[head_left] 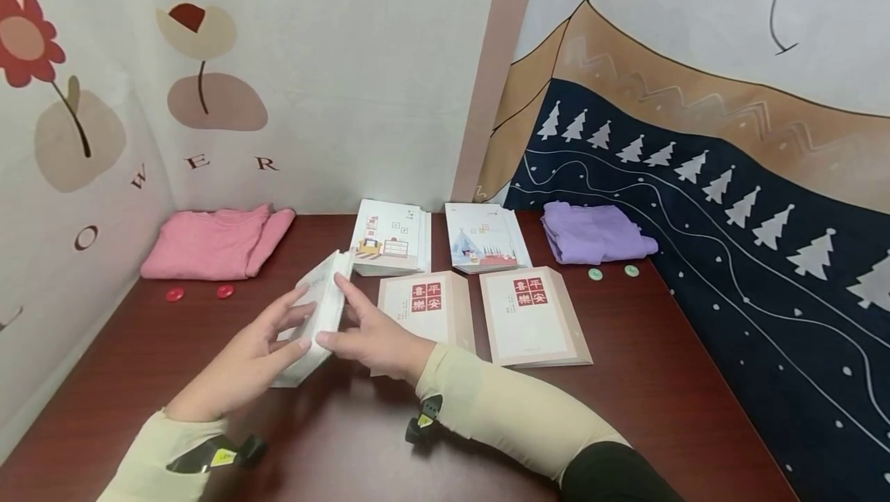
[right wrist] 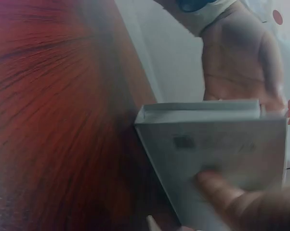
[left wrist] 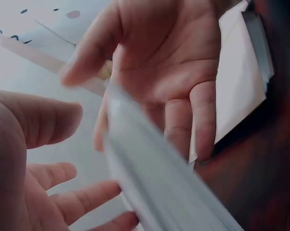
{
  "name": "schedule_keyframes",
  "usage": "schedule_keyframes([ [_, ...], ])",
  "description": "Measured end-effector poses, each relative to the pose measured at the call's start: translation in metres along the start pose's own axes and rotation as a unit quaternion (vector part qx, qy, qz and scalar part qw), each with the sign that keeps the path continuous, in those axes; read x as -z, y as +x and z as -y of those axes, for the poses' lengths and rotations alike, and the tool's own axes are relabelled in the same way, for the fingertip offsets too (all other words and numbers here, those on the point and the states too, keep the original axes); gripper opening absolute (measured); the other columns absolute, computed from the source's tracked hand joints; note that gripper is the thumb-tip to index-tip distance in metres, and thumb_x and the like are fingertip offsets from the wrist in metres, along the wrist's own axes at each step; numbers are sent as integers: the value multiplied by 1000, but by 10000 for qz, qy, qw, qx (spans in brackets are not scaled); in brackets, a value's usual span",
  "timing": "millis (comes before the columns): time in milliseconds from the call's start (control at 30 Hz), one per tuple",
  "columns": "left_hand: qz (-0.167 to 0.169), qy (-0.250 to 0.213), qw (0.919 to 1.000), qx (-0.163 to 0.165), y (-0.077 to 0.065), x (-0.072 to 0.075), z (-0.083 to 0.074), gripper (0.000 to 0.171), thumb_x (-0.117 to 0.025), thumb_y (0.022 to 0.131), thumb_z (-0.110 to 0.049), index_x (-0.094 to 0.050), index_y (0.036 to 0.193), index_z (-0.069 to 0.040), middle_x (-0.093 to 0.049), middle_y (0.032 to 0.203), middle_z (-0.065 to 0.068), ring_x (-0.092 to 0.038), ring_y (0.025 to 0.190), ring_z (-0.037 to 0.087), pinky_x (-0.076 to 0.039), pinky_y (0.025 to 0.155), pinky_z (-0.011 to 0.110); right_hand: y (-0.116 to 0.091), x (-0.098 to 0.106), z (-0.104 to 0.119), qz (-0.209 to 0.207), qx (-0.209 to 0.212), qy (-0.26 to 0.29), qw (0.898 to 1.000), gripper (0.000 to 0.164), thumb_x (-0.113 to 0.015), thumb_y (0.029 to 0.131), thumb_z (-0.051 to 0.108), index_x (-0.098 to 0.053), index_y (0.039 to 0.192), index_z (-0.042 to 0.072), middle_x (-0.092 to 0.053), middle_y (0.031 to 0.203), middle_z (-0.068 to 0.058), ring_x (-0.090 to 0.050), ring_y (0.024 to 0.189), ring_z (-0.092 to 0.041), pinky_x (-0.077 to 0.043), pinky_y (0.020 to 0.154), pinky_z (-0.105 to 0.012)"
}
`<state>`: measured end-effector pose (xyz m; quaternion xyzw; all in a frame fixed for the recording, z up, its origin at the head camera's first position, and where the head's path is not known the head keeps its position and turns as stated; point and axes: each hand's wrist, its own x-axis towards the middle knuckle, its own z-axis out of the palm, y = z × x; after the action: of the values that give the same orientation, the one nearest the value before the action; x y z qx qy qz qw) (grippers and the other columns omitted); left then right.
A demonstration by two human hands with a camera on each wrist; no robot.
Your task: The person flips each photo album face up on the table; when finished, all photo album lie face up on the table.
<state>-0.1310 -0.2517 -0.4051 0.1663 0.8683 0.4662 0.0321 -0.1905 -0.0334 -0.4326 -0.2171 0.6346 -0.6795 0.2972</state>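
White and thick, a rectangular paper stack [head_left: 331, 305] stands tilted between both hands, left of centre over a dark reddish-brown, wood-grained table [head_left: 647, 401]. We cannot tell whether its lower edge touches the tabletop. One face bears small print, too blurred for us to read.

We find the left hand [head_left: 239, 361] with fingers spread and fairly straight, their tips against the stack; its thumb stands apart from it in the left wrist view. The right hand [head_left: 378, 336] is likewise extended, thumb laid on the stack and fingers not curled round it. Both forearms wear pale yellow sleeves.

Beyond the right hand we note a beige-and-white booklet pile with red character squares [head_left: 424, 328], partly hidden by that hand, and a matching beige-and-white pile [head_left: 528, 324] just to its right. Behind these lie a white card pile picturing a yellow armchair [head_left: 392, 235] and a white card pile picturing a blue tent [head_left: 483, 235].

At far left we record a folded pink cloth [head_left: 208, 243] with two round red buttons [head_left: 225, 292] before it; at far right, a folded purple cloth [head_left: 594, 235] with two round green buttons [head_left: 595, 274].
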Motion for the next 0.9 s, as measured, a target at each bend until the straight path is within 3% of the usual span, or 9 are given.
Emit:
schedule_keyframes([
  [133,165,434,9987,222,2,-3,5,70,-64,106,-21,-29,167,-12,-62,147,22,-57,135,45,-56,95,29,-3,-3,-3,-457,-408,-1173,9912,88,-76,96,22,-26,169,23,-44,164,-1,-58,121,-3,-50,102,-24],
  [200,124,681,9967,416,4,-2,9,69,-64,106,-22,-31,166,-10,-59,149,25,-54,138,48,-55,103,45,-6,-5,-3,-788,-539,-1554,9832,90,-79,94,24,-28,168,21,-43,165,-3,-53,130,-6,-44,111,-28],
  [333,-113,1026,9888,1075,5,5,20,74,-63,106,-28,-26,166,-4,-41,159,33,-39,145,56,-38,110,74,-8,-10,-2,-1497,-646,-1964,9669,95,-80,89,30,-28,168,22,-28,173,-8,-29,157,-20,-29,126,-46],
  [433,-144,1013,9843,1438,6,10,30,79,-60,107,-31,-19,166,1,-28,164,37,-33,148,59,-33,113,76,-7,-11,-1,-1687,-675,-1876,9653,94,-80,88,30,-30,167,21,-28,173,-9,-25,159,-24,-28,127,-50],
  [567,-171,972,9817,1627,6,14,39,81,-58,108,-34,-15,167,2,-24,165,38,-31,148,60,-33,114,75,-3,-9,-1,-1562,-756,-1568,9723,90,-82,89,28,-35,165,20,-41,166,-7,-44,146,-17,-36,123,-41],
  [767,-215,1079,9815,1566,8,16,44,81,-59,108,-33,-15,167,1,-22,166,38,-30,147,62,-32,113,76,2,-1,-2,-1465,-704,-1257,9787,84,-80,90,25,-40,163,18,-47,162,-7,-50,139,-17,-38,120,-38],
  [900,-398,1287,9820,1324,9,13,36,79,-61,106,-29,-19,166,2,-25,165,37,-30,148,59,-32,113,77,-6,5,6,-1282,-433,-1086,9848,78,-77,93,19,-41,162,12,-48,161,-12,-54,140,-27,-43,118,-41],
])
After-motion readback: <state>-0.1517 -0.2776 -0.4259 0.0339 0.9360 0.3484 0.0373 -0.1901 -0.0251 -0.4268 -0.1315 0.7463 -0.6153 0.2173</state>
